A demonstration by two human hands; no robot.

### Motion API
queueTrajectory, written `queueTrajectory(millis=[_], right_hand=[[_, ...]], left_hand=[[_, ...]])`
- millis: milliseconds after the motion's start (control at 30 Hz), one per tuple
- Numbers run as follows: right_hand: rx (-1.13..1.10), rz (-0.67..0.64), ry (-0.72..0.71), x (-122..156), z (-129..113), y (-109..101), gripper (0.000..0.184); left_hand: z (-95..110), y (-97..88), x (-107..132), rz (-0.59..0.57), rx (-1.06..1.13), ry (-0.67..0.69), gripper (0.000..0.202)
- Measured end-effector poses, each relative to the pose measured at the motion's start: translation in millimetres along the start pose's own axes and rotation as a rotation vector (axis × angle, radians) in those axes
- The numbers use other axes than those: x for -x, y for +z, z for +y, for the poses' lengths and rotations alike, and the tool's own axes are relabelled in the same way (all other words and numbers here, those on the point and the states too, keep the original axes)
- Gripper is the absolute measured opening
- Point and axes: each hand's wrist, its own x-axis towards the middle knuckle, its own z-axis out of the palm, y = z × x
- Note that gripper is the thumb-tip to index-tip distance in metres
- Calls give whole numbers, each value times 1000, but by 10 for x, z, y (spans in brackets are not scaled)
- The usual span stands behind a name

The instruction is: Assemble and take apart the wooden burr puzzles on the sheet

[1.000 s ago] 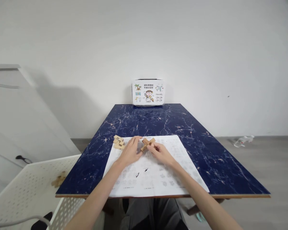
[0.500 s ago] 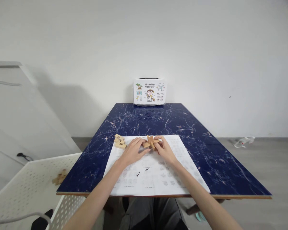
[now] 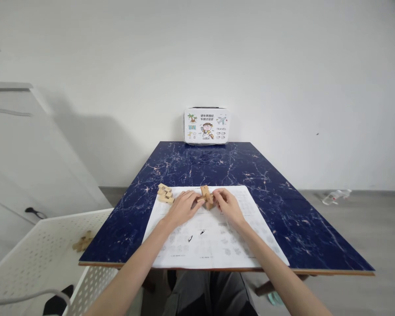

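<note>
Between my hands is a wooden burr puzzle, its interlocking pieces crossing one another above a printed paper sheet. My left hand grips its left end between thumb and fingers. At the right end, my right hand pinches a piece with thumb and forefinger; the fingers partly cover it. Left of my left hand lies a small heap of pale notched wooden pieces, on the sheet's upper left corner. Two small dark objects rest on the paper nearer to me, too small to name.
A white cartoon-printed case stands at the back of the blue marbled table, against the wall. To the left, a white perforated cart carries another wooden puzzle. A clear plastic bottle lies on the floor at right.
The wooden puzzle has turned between my hands, so a broad upright piece now faces me. My right hand's fingers have drawn together at its right end. The left hand stays nearly in place.
</note>
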Motion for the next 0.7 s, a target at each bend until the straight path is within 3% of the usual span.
queueTrajectory(millis=[167,333,400,567,700], right_hand=[[33,-37,-4,1,-3,15,43],[264,-29,-139,23,-7,28,35],[295,-46,-164,33,-22,21,31],[272,-121,-179,53,-59,3,30],[276,-149,-188,54,-58,5,30]], left_hand=[[-60,30,-25,48,-5,-39,29],[-54,11,-9,40,96,-153,32],[-18,-11,4,18,178,-197,45],[61,-59,1,-49,283,-271,104],[63,-72,-18,-57,345,-319,93]])
